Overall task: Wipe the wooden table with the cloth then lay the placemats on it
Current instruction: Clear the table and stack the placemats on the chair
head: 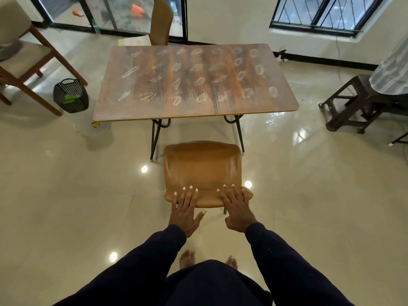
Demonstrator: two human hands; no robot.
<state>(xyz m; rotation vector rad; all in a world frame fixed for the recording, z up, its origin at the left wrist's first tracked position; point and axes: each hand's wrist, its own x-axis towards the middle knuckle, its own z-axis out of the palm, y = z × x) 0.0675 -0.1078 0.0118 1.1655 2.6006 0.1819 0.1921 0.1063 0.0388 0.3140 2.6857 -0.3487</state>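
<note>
Both the left hand point(184, 209) and right hand point(237, 206) rest spread-fingered on the tan chair's backrest point(203, 198), probably to shift it clear of the chalk-marked wooden table point(194, 85) well beyond the fingertips; no cloth or placemats are in sight.

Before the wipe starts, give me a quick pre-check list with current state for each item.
1. Table top free of objects: ok, only white chalk-like scribbles on it.
2. Cloth located: not ok, none visible in this view.
3. Placemats located: not ok, none visible.
4. Hands free: ok, left hand and right hand rest flat, fingers spread, on the chair back; no grip on anything.
5. Access to the near table edge: not ok, the brown chair stands between the person and the table.
6. Floor dry: cannot tell, glints near the right table leg may be water or reflection.
</note>
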